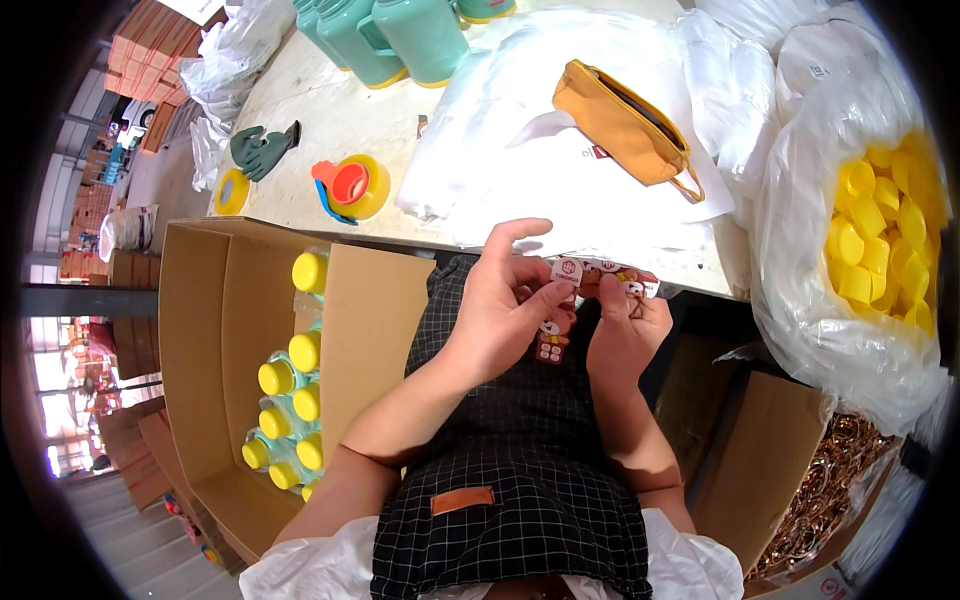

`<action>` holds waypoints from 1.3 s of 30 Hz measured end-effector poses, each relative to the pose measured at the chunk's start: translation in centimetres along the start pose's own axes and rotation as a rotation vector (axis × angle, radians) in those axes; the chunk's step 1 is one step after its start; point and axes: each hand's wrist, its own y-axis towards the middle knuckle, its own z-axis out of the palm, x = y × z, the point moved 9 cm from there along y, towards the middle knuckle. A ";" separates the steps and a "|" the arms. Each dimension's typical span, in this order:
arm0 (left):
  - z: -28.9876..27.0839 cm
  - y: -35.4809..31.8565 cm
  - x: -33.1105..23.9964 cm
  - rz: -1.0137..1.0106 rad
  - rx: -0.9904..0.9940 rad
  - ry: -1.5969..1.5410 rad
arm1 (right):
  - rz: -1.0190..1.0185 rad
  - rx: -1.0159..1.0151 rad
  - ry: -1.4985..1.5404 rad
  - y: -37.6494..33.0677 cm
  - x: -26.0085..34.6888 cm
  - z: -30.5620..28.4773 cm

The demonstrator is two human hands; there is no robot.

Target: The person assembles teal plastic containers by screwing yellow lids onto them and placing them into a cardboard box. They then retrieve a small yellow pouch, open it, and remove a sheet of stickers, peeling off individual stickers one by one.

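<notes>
Over my lap, close to the table's front edge, both hands are closed on small red, white and brown printed bear tags. My left hand [488, 312] pinches a tag [568, 273] between thumb and fingers, its index finger raised. Just below those fingertips, a bear-shaped tag [552, 338] hangs down; which hand bears it I cannot tell. My right hand [622, 345] grips more tags [636, 286], with the thumb pressed on top. The fingertips of both hands nearly meet, and the tags partly overlap there.
An open cardboard box [375, 320] at left holds yellow-capped bottles [305, 352]. On the table are teal mugs [418, 42], a mustard pouch [622, 122], white plastic bags [480, 150], dark gloves [264, 152] and a tape roll [374, 190]. Right: bagged yellow cups [880, 235], a box of copper-coloured pieces [825, 490].
</notes>
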 end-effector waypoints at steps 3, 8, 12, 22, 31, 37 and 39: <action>0.2 -0.1 -0.4 0.024 -0.002 0.059 | -0.055 0.028 0.008 -0.2 0.7 0.2; 0.4 -0.1 -0.7 0.038 0.015 0.089 | -0.107 0.019 0.072 -0.3 1.2 0.3; 0.5 -0.1 -1.1 0.056 0.009 0.101 | -0.197 0.043 -0.096 -0.4 1.6 -0.2; 0.5 0.0 -0.8 0.013 -0.010 0.120 | -0.360 0.123 -0.121 -1.1 2.9 0.4; -0.3 0.2 0.1 -0.018 -0.034 0.315 | -0.161 0.065 -0.010 -1.4 1.5 -0.2; -0.7 0.3 -0.3 0.114 -0.069 0.652 | 0.051 0.075 0.083 -1.0 -0.6 -0.3; -0.5 0.2 -0.5 0.142 -0.053 0.643 | 0.096 0.090 0.161 -1.1 -1.5 -0.2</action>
